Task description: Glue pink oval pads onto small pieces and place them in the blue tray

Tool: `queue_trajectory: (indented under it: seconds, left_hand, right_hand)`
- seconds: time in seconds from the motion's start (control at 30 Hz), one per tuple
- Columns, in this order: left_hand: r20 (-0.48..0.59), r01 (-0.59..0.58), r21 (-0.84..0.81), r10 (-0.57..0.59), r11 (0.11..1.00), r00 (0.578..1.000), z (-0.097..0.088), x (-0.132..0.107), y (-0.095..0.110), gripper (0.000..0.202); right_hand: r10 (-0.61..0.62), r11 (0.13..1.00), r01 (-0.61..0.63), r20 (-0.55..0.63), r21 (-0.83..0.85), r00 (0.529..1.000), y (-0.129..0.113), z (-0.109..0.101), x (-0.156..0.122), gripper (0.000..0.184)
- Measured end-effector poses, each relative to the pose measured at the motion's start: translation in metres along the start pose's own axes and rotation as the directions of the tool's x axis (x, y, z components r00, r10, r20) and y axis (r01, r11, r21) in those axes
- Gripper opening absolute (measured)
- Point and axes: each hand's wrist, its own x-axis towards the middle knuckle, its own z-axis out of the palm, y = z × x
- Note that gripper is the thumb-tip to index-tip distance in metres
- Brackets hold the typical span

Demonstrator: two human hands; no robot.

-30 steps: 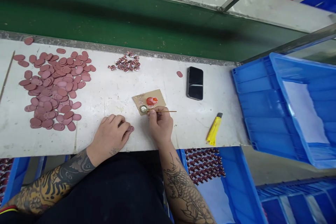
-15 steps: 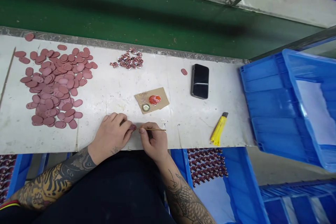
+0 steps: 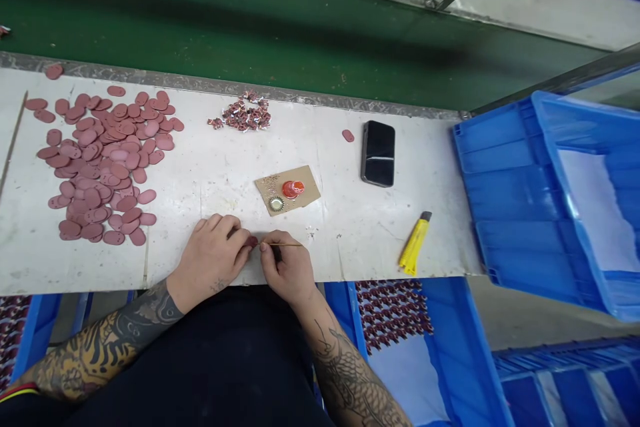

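My left hand [image 3: 213, 257] rests on the white table and pinches a small pink oval piece [image 3: 252, 241] between its fingertips. My right hand [image 3: 287, 267] is shut on a thin wooden stick [image 3: 283, 244], whose tip reaches that piece. Just above the hands lies a brown cardboard square [image 3: 287, 190] bearing a glossy red-orange blob [image 3: 293, 189] and a metal bottle cap [image 3: 276, 203]. A large scatter of pink oval pieces [image 3: 100, 167] covers the table to the left.
A small heap of patterned pieces [image 3: 243, 115] and a black phone [image 3: 378, 153] lie on the white table [image 3: 200, 187]. A yellow utility knife [image 3: 414, 245] is at right. A blue crate [image 3: 525, 213] stands beyond it, and a green belt [image 3: 200, 33] runs behind.
My right hand has moved left from the bottle cap to the piece in my left hand, carrying the stick. The stick tip now meets that piece. The view has shifted slightly.
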Motion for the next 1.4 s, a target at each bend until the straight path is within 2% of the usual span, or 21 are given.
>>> queue_trajectory:
  seconds: [0.1,0.2,0.3,0.33,0.43,0.53,0.6,0.67,0.73,0.83,0.97,1.1,1.23,1.3,1.4]
  left_hand:
    - [-0.005,0.004,-0.008,-0.004,1.000,1.000,0.001,0.000,0.000,0.015]
    - [-0.025,0.003,-0.026,-0.003,1.000,1.000,0.002,-0.001,-0.001,0.018]
    - [-0.045,-0.014,-0.035,0.012,0.999,0.999,0.003,-0.001,-0.002,0.021]
    - [-0.051,-0.019,-0.035,0.017,0.999,0.999,0.003,-0.001,-0.002,0.021]
    - [-0.060,-0.027,-0.038,0.024,0.999,0.998,0.003,-0.001,-0.003,0.020]
    - [-0.082,-0.032,-0.054,0.027,0.998,0.996,0.003,-0.001,-0.003,0.018]
    - [-0.082,-0.030,-0.063,0.025,0.998,0.996,0.003,-0.001,-0.003,0.017]
    - [-0.071,-0.022,-0.068,0.017,0.997,0.997,0.002,-0.001,-0.003,0.016]
    - [-0.062,-0.013,-0.079,0.008,0.997,0.998,0.002,-0.001,-0.003,0.015]
    - [-0.054,-0.005,-0.103,-0.001,0.995,0.999,0.002,-0.001,-0.003,0.013]
    - [-0.051,0.019,-0.113,-0.025,0.993,0.998,0.001,-0.003,-0.003,0.011]
    - [-0.070,0.029,-0.167,-0.041,0.986,0.997,0.009,-0.007,-0.002,0.012]
    - [-0.112,0.083,-0.294,-0.121,0.952,0.986,0.039,-0.006,-0.006,0.020]
    - [-0.082,0.093,-0.377,-0.134,0.922,0.988,0.058,-0.004,-0.010,0.026]
    - [-0.028,0.096,-0.439,-0.120,0.893,0.992,0.077,0.003,-0.016,0.033]
  right_hand:
    - [-0.012,0.997,0.012,0.000,0.074,1.000,-0.001,-0.006,-0.001,0.009]
    - [0.009,0.995,-0.001,-0.084,0.102,0.996,0.012,-0.024,-0.001,0.009]
    - [0.028,0.995,-0.049,-0.233,-0.083,0.972,0.040,-0.047,0.002,0.012]
    - [0.017,0.983,-0.061,-0.250,-0.170,0.968,0.051,-0.054,0.003,0.015]
    - [-0.002,0.914,-0.067,-0.169,-0.401,0.986,0.080,-0.067,0.007,0.029]
    - [0.043,0.876,-0.083,-0.094,-0.476,0.995,0.092,-0.072,0.012,0.041]
    - [0.075,0.896,-0.140,-0.167,-0.421,0.983,0.089,-0.076,0.023,0.039]
    - [0.081,0.928,-0.175,-0.279,-0.329,0.957,0.080,-0.080,0.040,0.028]
    - [0.044,0.957,-0.139,-0.345,-0.253,0.937,0.065,-0.083,0.066,0.017]
    - [-0.028,0.983,-0.028,-0.298,-0.180,0.954,0.039,-0.079,0.114,0.015]
    - [-0.111,0.985,0.102,-0.053,-0.139,0.992,0.003,-0.050,0.184,0.026]
    - [-0.217,0.968,0.235,0.170,-0.093,0.961,-0.043,0.003,0.250,0.014]
    - [-0.286,0.949,0.312,0.330,-0.029,0.900,-0.096,0.070,0.308,0.018]
    - [-0.290,0.945,0.325,0.375,-0.030,0.880,-0.120,0.104,0.335,0.017]
    - [-0.279,0.942,0.329,0.402,-0.059,0.872,-0.149,0.152,0.370,0.031]
